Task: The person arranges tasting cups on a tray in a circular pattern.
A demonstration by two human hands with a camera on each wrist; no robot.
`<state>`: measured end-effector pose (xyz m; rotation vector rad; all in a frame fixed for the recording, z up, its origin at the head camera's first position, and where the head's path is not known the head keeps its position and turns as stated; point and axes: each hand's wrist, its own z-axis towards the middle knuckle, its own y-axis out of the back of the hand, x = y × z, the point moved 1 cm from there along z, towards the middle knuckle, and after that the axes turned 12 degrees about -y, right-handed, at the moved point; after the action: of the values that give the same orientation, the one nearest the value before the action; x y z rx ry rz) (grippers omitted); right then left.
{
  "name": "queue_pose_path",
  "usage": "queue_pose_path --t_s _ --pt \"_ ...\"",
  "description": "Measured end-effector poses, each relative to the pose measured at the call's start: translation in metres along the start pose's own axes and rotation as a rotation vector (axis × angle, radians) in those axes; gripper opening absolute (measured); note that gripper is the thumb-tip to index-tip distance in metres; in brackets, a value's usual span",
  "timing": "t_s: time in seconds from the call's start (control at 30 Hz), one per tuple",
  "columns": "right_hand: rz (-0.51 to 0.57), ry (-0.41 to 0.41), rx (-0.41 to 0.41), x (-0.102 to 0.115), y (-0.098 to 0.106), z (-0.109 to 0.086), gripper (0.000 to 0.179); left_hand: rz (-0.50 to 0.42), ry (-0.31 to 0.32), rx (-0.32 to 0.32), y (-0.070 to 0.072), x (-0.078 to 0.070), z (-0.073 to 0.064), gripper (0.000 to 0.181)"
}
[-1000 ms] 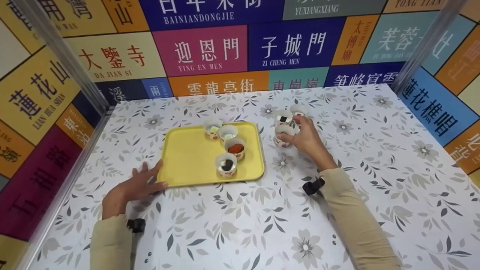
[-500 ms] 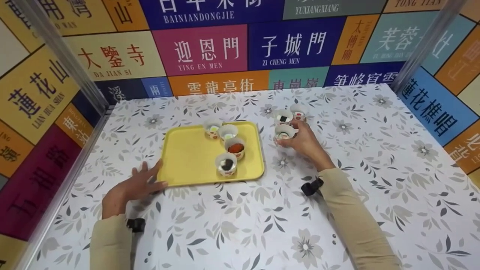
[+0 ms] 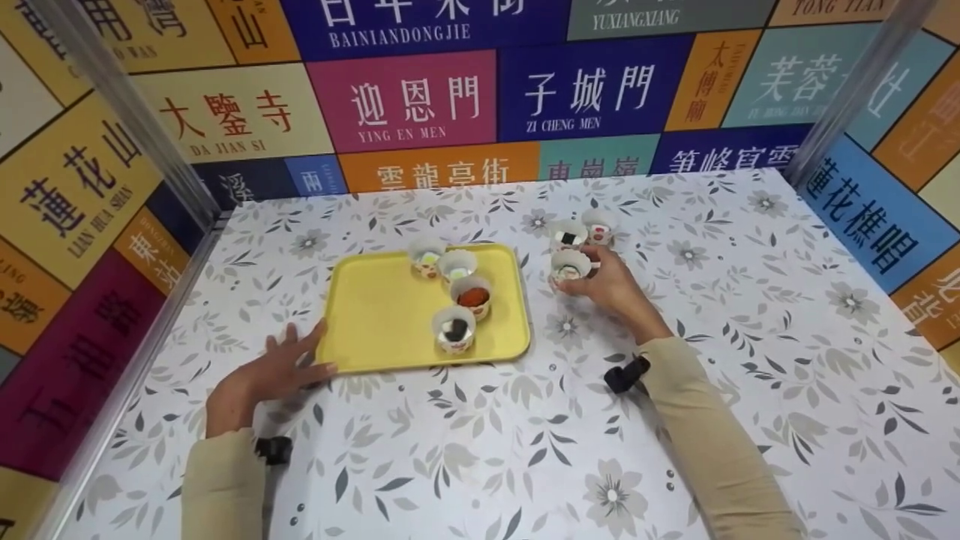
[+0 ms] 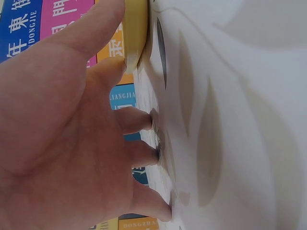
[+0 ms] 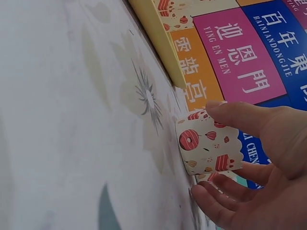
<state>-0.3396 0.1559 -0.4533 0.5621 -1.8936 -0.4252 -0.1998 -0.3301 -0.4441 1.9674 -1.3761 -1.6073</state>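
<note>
My right hand (image 3: 611, 283) grips a paper baking cup (image 3: 569, 270) from its right side, thumb in front and fingers behind. In the right wrist view this cup (image 5: 208, 141) shows a scalloped rim and red cake and donut prints; its base is at the tabletop. Just behind it stand two more paper cups, one with a black-and-white piece (image 3: 568, 238) inside, the other (image 3: 599, 228) farther back. My left hand (image 3: 274, 371) lies spread at the left end of the yellow tray (image 3: 375, 315), its thumb and index finger touching the tray's edge (image 4: 135, 36), the other fingertips on the table.
Several paper cups stand in the tray's right half, among them one with an orange-red filling (image 3: 473, 298) and one with a black-and-white piece (image 3: 454, 331). Printed panels (image 3: 420, 105) wall the back and sides of the floral-covered table (image 3: 480, 450).
The fingers of my right hand have drawn back from the rear cups and closed around the nearest one. My left hand and the tray have kept their places.
</note>
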Motion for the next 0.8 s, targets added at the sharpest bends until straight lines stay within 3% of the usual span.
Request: queue_pose_path --t_s 0.17,0.8 --pt "0.046 0.002 0.008 -0.0024 -0.0006 0.0005 0.079 0.005 -0.015 0.010 0.0010 -0.0016 0.0000 0.096" --pt "0.036 -0.021 -0.007 0.0000 -0.0012 0.0027 0.074 -0.017 0.013 -0.001 -0.0002 -0.0006 0.0015 0.096"
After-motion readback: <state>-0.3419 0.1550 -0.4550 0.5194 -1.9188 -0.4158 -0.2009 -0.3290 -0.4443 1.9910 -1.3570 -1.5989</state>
